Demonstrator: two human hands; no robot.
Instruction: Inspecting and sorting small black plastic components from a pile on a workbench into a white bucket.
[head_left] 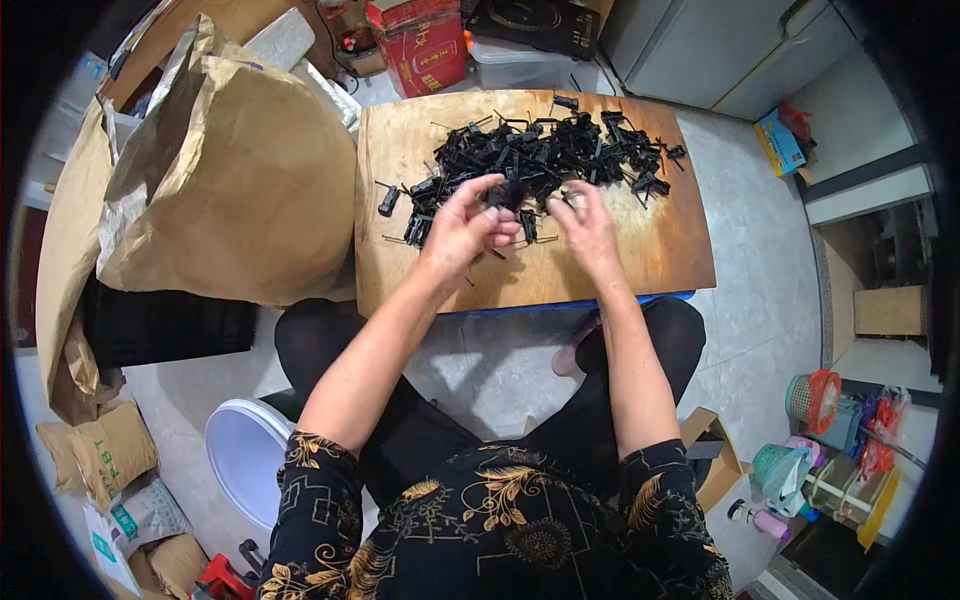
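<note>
A heap of small black plastic parts (520, 140), many with thin rods sticking out, covers the far half of a wooden tabletop (640, 255). Over the near edge of the heap my left hand (468, 228) is closed, its thumb and forefinger around a black plastic part (500, 195). My right hand (590, 232) is beside it, a short gap away, with thumb and fingers pinched together. What lies in that pinch is too small to make out. One loose black part (388, 202) rests left of the heap.
A large brown paper sack (240, 180) stands against the table's left side, with a black crate (160, 325) below it. A white bucket (232, 440) is by my left leg, an open cardboard box (715, 475) by my right. Behind the table stands a red box (420, 50).
</note>
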